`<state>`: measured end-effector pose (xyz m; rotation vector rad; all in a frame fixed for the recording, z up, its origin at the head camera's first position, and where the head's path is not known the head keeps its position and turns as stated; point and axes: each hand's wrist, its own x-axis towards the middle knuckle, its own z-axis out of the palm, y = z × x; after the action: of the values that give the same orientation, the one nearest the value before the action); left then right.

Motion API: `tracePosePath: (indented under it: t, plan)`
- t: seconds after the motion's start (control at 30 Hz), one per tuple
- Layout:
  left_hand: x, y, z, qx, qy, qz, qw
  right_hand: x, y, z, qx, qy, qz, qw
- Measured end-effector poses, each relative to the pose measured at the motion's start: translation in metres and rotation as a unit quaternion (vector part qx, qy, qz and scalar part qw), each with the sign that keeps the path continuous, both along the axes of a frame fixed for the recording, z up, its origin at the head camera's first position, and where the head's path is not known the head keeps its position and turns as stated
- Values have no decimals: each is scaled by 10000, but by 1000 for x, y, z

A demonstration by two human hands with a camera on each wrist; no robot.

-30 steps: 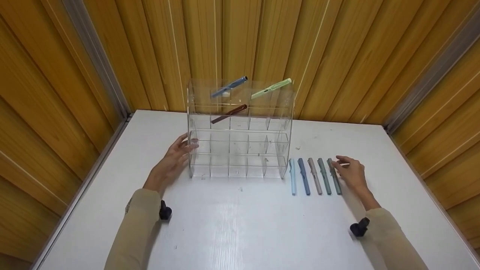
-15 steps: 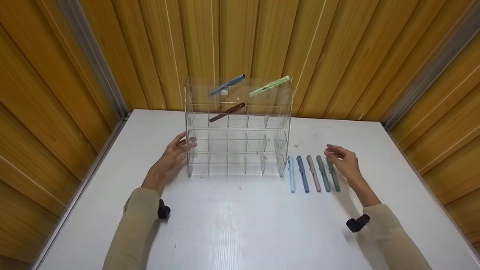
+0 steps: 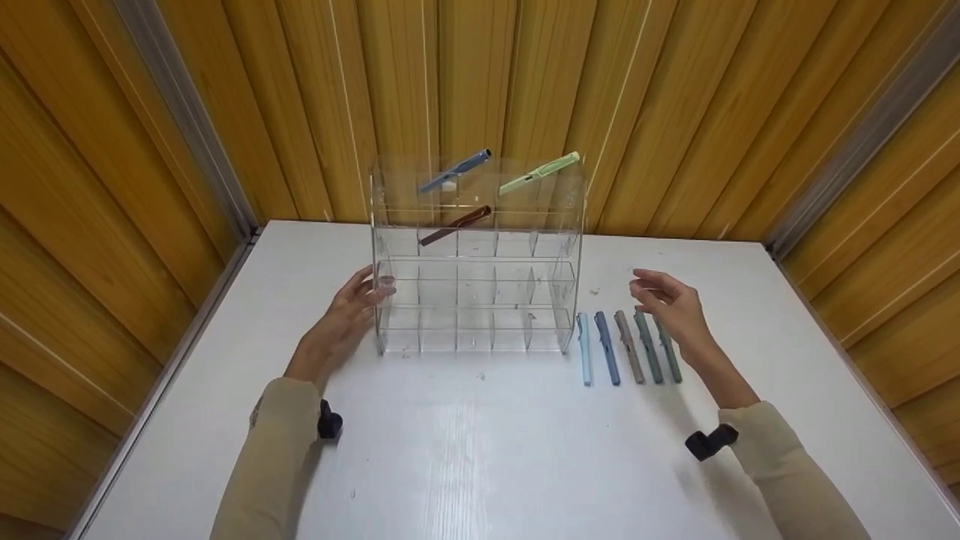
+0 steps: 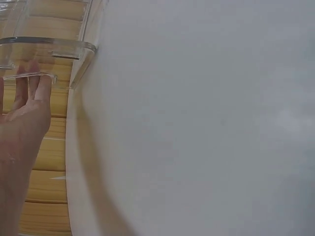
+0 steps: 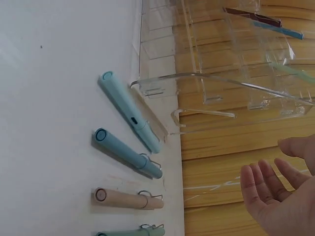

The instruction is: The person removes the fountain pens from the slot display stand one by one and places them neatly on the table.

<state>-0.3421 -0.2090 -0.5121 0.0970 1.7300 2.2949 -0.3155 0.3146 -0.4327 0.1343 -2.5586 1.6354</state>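
My left hand touches the left side wall of a clear acrylic display rack, its fingertips at the slot in that wall. In the left wrist view, its fingers look mostly straight. My right hand hovers, holding nothing, its fingers loosely bent, over the cap ends of a row of pens. The row runs from a light blue pen through a blue pen and a beige pen to a green pen and a darker green pen, partly covered by the hand.
On the rack's upper tiers lie a blue pen, a pale green pen and a dark red pen, all slanted. The rack stands toward the back of a white table, before yellow wood-look walls.
My right hand has moved away from the darker green pen, leftward and toward the back, rising above the row. The left hand stays at the rack. The pens keep their places.
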Motion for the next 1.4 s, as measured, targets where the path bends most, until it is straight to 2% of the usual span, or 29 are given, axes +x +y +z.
tracePosePath:
  t: [0.13,0.23,0.47,0.57,0.77,0.9,1.2,1.4]
  plan:
    - [-2,-4,4,-163,91,-150,9997,1,-12,10,-93,197,225,9995]
    - [-6,-8,8,-127,270,-236,9993,1,-21,18,-213,304,474,9982]
    - [-10,-9,7,356,605,-202,9973,-4,-50,42,-240,298,797,9961]
    - [-10,-10,6,276,633,-200,9974,-6,-62,47,-244,248,902,9953]
    - [-12,-10,6,17,697,-189,9974,-9,-83,51,-454,247,1062,9930]
    - [-12,-6,6,39,677,-207,9975,-12,-93,51,-638,306,1065,9918]
    - [-16,-7,0,-262,683,-176,9972,-23,-114,53,-1085,410,1241,9855]
    - [-14,-7,-2,-203,690,-255,9971,-31,-124,57,-1193,314,1280,9841]
